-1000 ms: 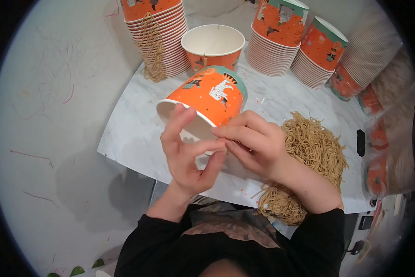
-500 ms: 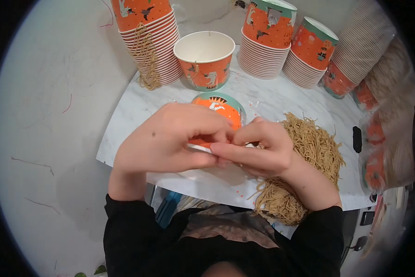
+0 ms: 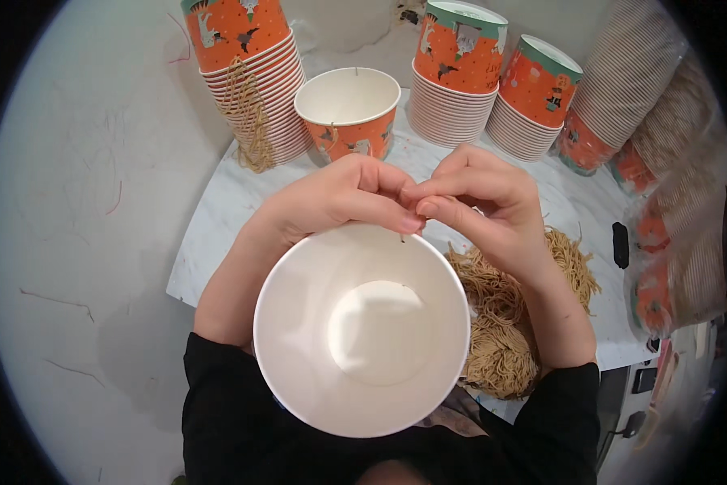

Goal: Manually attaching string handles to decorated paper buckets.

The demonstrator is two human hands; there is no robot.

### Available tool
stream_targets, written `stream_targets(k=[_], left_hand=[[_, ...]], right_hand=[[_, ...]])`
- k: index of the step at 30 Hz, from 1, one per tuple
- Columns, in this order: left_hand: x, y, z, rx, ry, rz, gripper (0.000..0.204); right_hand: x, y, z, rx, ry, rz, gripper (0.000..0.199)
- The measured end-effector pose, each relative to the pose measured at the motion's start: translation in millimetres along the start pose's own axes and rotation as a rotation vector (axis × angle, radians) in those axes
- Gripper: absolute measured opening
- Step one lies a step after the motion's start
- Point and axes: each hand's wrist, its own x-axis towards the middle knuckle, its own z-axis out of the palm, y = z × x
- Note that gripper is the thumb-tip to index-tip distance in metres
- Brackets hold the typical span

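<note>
Even, bright light whitened the central paper tub; a soft shadow dimmed the lower left; fisheye curvature ended in black corners.

Has a white, grey-veined surface with a slanting left edge, a pale, veined wall at the back, and a light grey floor at left, dimmed by a soft shadow.

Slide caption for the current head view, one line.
Left hand and right hand meet at the far rim of a white-lined tub, tan cords to the right.
</note>
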Motion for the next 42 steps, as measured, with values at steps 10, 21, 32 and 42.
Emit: stream_targets(k=[10, 21, 32, 42], left_hand=[[-17.5, -34.7, -23.4, 0.126, 0.100, -0.070, 0.015], [-14.2, -46.2, -28.4, 0.015, 0.125, -0.008, 0.017], [-9.1, -48.9, -21.3, -0.064, 0.114, -0.007, 0.015], [-4.6, -57.1, -18.9, -0.103, 0.099, 0.036, 0.015]], right_hand=[[1.2, 2.3, -2.8, -0.013, -0.232, 0.302, 0.012], [4.7, -24.9, -7.7, -0.380, -0.279, 0.327, 0.020], [10.2, -26.8, -20.5, -0.714, -0.202, -0.225, 0.022], [7.4, -9.6, -8.5, -0.797, -0.136, -0.343, 0.045]])
